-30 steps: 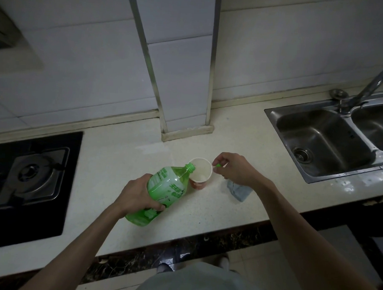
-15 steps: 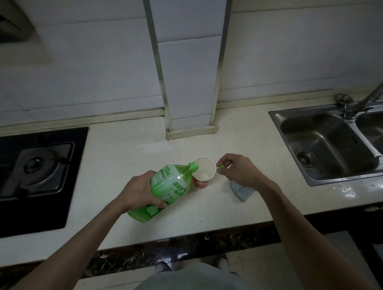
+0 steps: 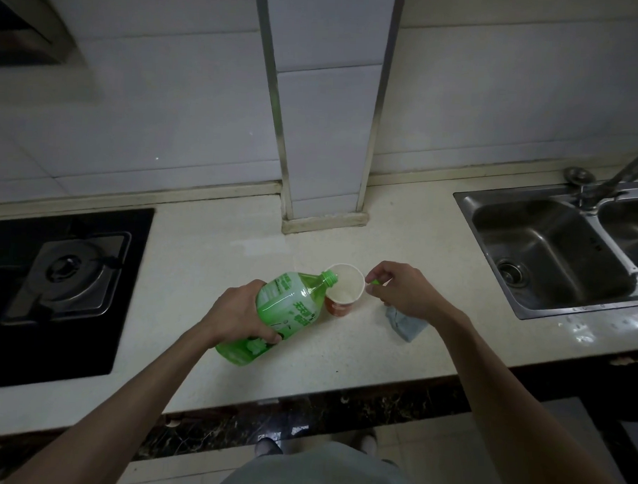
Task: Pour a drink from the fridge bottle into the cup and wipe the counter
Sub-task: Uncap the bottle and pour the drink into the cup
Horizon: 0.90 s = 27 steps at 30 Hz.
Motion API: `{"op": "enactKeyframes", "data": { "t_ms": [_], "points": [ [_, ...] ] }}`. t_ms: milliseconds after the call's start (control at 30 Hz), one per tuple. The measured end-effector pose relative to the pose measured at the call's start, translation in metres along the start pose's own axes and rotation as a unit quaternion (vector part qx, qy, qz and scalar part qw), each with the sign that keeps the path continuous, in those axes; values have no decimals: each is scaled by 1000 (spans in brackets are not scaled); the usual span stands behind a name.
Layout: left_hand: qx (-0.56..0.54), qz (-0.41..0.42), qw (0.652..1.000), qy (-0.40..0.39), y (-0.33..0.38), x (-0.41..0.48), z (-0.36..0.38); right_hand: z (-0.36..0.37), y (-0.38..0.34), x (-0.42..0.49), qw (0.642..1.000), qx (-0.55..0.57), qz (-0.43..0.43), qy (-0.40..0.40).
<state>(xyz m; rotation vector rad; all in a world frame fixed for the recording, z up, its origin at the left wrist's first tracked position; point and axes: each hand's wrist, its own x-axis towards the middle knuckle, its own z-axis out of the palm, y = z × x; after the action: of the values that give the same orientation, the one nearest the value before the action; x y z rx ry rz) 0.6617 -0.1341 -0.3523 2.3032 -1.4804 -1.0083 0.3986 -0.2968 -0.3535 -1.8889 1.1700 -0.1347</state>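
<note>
Green plastic drink bottle (image 3: 288,313): held off the pale counter (image 3: 199,273), tipped well past level, long axis running from lower left to upper right; base low, toward the counter's front edge, uncapped neck at the far right end, mouth over the near-left rim of the paper cup (image 3: 344,290). Printed label facing up. Left hand (image 3: 237,317): wrapped round the bottle's lower body, fingers curled under, thumb across the top. Paper cup: upright on the counter, white inside, orange-red outside, just right of the bottle's shoulder; pale contents at the bottom, though no stream can be made out in the dim view. Right hand (image 3: 403,295): just right of the cup's rim, thumb and forefinger pinching a small green cap (image 3: 374,281), probably the bottle's own; other fingers loosely curled; contact with the cup not discernible. Blue-grey cloth (image 3: 405,324): crumpled, flat on the counter, partly under the right wrist, between cup and sink. Stainless double sink (image 3: 543,251): set into the counter at far right, drain visible in the left basin, faucet (image 3: 627,171) rising at its back edge. Black gas hob (image 3: 63,278): inset at far left, one burner in view. Tiled pillar (image 3: 322,132) with metal corner trims: against the back wall, directly behind the cup.
</note>
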Motion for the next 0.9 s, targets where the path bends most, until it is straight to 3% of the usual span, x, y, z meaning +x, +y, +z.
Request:
{"op": "enactKeyframes", "data": {
  "t_ms": [900],
  "points": [
    [33, 6, 999, -8, 9, 4, -5, -6, -3, -6, 1000, 8, 7, 6]
  ]
}}
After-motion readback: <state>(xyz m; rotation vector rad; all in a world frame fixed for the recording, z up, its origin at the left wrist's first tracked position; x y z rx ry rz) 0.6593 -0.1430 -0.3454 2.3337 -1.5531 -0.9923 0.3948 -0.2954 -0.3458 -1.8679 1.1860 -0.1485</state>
